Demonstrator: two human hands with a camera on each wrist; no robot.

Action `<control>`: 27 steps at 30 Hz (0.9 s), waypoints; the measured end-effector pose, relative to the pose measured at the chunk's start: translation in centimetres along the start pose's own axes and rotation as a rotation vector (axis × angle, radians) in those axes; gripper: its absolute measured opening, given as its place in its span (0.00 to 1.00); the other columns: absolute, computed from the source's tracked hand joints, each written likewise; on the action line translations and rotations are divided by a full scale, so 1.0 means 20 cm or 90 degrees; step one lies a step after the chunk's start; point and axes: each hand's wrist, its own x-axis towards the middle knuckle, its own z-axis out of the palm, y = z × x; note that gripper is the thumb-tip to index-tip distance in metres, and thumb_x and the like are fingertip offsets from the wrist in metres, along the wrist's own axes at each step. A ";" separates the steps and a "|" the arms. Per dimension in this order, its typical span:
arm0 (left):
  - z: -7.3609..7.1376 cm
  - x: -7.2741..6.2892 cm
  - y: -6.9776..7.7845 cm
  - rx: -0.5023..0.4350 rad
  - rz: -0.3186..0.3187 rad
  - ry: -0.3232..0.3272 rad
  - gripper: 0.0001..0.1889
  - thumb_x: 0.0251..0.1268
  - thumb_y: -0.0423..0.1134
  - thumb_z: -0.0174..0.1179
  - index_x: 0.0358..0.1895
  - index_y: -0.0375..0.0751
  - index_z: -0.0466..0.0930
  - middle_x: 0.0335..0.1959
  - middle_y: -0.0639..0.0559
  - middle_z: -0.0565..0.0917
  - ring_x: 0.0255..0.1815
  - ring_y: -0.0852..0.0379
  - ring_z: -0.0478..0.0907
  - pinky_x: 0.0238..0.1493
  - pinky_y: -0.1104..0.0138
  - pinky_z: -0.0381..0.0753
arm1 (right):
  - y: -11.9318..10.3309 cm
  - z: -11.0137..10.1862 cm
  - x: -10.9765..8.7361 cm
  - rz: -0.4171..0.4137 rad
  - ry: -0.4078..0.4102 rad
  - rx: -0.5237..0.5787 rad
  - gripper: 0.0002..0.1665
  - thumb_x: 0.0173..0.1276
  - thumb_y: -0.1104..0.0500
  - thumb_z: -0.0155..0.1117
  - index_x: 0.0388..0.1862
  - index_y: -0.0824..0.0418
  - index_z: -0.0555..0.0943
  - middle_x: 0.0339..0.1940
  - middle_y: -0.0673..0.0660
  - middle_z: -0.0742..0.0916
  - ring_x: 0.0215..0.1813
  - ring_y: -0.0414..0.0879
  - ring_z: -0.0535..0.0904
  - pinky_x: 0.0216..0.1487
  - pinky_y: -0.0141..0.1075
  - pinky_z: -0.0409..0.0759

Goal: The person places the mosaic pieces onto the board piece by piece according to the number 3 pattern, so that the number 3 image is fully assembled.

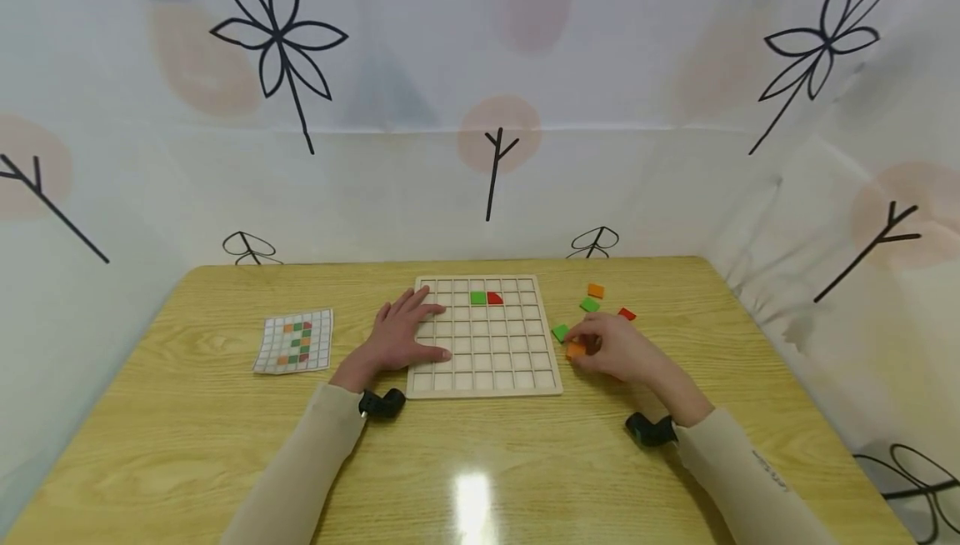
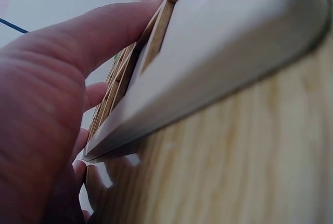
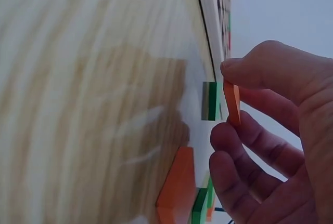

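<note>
A wooden grid board lies in the middle of the table. A green square tile and a red rounded-corner tile sit side by side in its upper cells. My left hand rests with spread fingers on the board's left side. Just off the right edge, my right hand pinches an orange tile between thumb and fingers, above the table. Close to that hand is a loose green tile. Another orange tile lies on the table below the fingers.
Left of the board lies a paper card printed with a grid and coloured squares. Beyond my right hand are another orange tile, a green tile and a red tile. A patterned cloth hangs behind the table.
</note>
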 end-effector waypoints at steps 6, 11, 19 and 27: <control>0.00 0.00 0.00 0.000 0.002 0.004 0.40 0.58 0.61 0.68 0.72 0.49 0.69 0.81 0.44 0.49 0.81 0.41 0.39 0.72 0.37 0.38 | -0.02 -0.01 0.03 -0.012 0.009 0.034 0.15 0.59 0.63 0.76 0.46 0.64 0.86 0.32 0.47 0.82 0.35 0.42 0.76 0.36 0.36 0.79; 0.00 -0.01 0.00 -0.003 0.007 0.008 0.40 0.58 0.61 0.68 0.72 0.48 0.70 0.81 0.42 0.50 0.80 0.39 0.41 0.72 0.37 0.38 | -0.03 -0.01 0.05 -0.025 0.026 0.029 0.14 0.61 0.63 0.74 0.46 0.64 0.86 0.32 0.48 0.82 0.35 0.42 0.77 0.38 0.36 0.81; -0.01 -0.01 0.02 -0.005 0.009 0.011 0.39 0.58 0.59 0.69 0.71 0.47 0.70 0.81 0.42 0.50 0.80 0.40 0.40 0.72 0.37 0.38 | -0.06 0.00 0.12 -0.022 0.068 0.036 0.15 0.59 0.63 0.75 0.46 0.64 0.86 0.34 0.50 0.82 0.36 0.44 0.77 0.38 0.36 0.82; -0.01 -0.01 0.02 -0.008 0.011 0.009 0.39 0.58 0.59 0.69 0.71 0.46 0.70 0.81 0.41 0.50 0.80 0.39 0.40 0.71 0.36 0.38 | -0.09 0.02 0.20 -0.023 0.069 0.056 0.15 0.60 0.65 0.72 0.48 0.64 0.86 0.36 0.51 0.83 0.39 0.46 0.79 0.40 0.38 0.82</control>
